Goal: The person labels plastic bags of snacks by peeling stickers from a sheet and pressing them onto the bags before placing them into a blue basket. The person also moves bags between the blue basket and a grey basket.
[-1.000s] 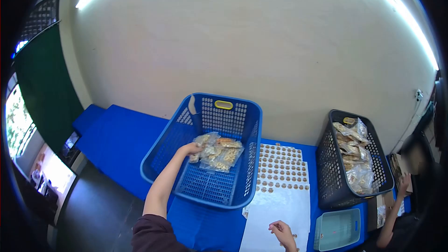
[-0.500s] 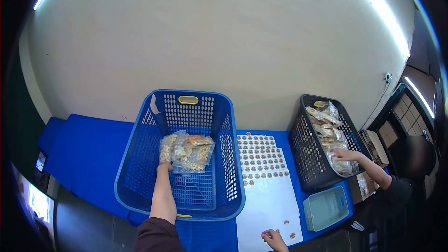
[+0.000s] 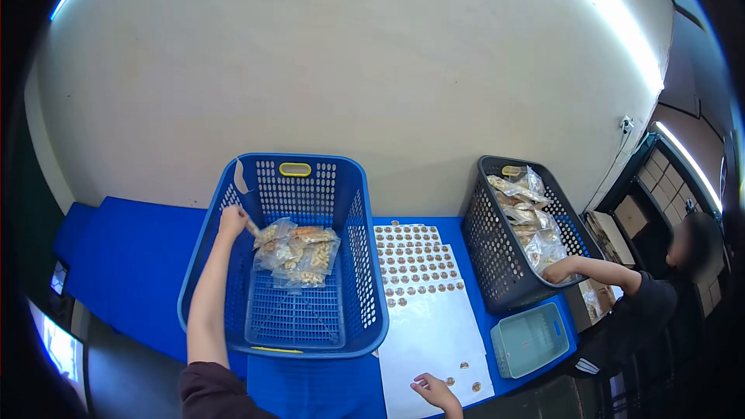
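Observation:
Inside the large blue basket point(image 3: 361, 264), my left hand point(image 3: 233, 222) is at the left wall, its fingers closed on the edge of a clear packet point(image 3: 272, 233) of pale, curled snack pieces. Several similar packets point(image 3: 310, 257) lie heaped on the basket floor beside it. My right hand point(image 3: 436, 393) hovers over the lower part of a white sticker sheet point(image 3: 423, 334), fingers apart and nothing visible in them. Rows of round brown stickers point(image 3: 419, 264) cover the sheet's upper part, and a few loose ones point(image 3: 464, 365) sit near my right hand.
A black basket point(image 3: 485, 237) full of packets stands at the right, with a co-worker's hand point(image 3: 559, 270) reaching into it. In front of it is a pale green tray point(image 3: 531, 341). A blue cloth point(image 3: 147, 264) covers the table, and a wall rises behind.
My left hand has moved up and left within the blue basket to the packet's edge. My right hand's fingers have spread. The co-worker's hand has shifted towards the black basket's near end.

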`<state>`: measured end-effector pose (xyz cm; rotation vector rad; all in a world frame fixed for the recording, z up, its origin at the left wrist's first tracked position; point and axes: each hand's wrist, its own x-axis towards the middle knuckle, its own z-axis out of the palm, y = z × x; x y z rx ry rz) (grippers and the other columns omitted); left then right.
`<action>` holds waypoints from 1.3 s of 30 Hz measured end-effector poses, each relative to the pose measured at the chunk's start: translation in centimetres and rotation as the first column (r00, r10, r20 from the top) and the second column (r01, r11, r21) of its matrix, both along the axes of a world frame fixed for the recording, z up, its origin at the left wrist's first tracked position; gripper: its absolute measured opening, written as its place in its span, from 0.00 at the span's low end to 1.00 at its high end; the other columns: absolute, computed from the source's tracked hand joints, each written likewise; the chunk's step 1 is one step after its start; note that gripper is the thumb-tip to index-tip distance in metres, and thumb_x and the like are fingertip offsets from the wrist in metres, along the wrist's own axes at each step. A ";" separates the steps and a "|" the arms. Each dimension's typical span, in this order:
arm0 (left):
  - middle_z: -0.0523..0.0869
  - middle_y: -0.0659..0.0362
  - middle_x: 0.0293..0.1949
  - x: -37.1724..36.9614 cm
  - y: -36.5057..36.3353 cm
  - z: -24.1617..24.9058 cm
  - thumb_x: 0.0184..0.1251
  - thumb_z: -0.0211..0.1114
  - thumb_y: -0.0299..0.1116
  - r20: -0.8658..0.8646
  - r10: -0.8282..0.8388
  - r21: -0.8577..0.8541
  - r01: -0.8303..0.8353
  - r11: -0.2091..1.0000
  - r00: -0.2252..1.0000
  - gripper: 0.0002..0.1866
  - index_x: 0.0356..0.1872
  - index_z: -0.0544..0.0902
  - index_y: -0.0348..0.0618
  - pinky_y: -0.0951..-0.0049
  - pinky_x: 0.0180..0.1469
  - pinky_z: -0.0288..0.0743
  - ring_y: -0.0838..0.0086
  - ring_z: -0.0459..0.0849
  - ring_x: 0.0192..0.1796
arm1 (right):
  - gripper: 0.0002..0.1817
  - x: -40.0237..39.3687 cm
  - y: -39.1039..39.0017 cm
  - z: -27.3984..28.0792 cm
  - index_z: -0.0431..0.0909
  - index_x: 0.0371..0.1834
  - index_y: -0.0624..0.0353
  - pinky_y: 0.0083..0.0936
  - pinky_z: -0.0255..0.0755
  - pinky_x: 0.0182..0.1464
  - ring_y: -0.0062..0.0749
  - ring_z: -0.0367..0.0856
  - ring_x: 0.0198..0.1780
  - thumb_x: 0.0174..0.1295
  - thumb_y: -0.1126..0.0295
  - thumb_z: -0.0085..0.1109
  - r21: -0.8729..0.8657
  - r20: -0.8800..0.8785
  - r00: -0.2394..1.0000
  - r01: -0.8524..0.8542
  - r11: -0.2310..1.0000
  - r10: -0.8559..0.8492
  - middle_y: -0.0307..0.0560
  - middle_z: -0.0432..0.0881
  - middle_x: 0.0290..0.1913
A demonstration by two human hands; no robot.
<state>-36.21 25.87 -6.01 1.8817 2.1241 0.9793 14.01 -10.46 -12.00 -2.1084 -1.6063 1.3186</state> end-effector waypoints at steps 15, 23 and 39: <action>0.81 0.60 0.34 27.9 -26.5 9.9 0.57 0.61 0.25 0.947 -0.227 0.097 0.469 0.878 0.228 0.06 0.36 0.77 0.39 0.79 0.42 0.74 0.77 0.79 0.37 | 0.21 1.9 4.5 8.3 0.65 0.54 0.60 0.23 0.69 0.46 0.28 0.76 0.44 0.57 0.68 0.55 0.274 -0.855 0.456 -0.007 0.962 0.247 0.44 0.75 0.45; 0.80 0.60 0.35 39.2 -34.7 -0.9 0.61 0.58 0.28 0.987 -0.064 -0.028 0.551 0.834 0.147 0.07 0.37 0.75 0.36 0.78 0.44 0.73 0.78 0.79 0.41 | 0.18 6.8 3.2 6.7 0.66 0.51 0.67 0.19 0.68 0.48 0.22 0.74 0.45 0.59 0.71 0.54 0.143 -0.886 0.462 0.348 0.926 -0.037 0.43 0.75 0.46; 0.81 0.57 0.36 42.8 -34.4 -0.8 0.60 0.60 0.32 0.982 -0.028 -0.024 0.266 0.964 0.189 0.15 0.43 0.75 0.31 0.80 0.37 0.74 0.80 0.79 0.35 | 0.19 9.9 6.3 0.1 0.70 0.50 0.64 0.15 0.67 0.42 0.16 0.72 0.41 0.59 0.65 0.56 0.022 -0.770 0.603 -0.300 0.954 0.207 0.40 0.77 0.43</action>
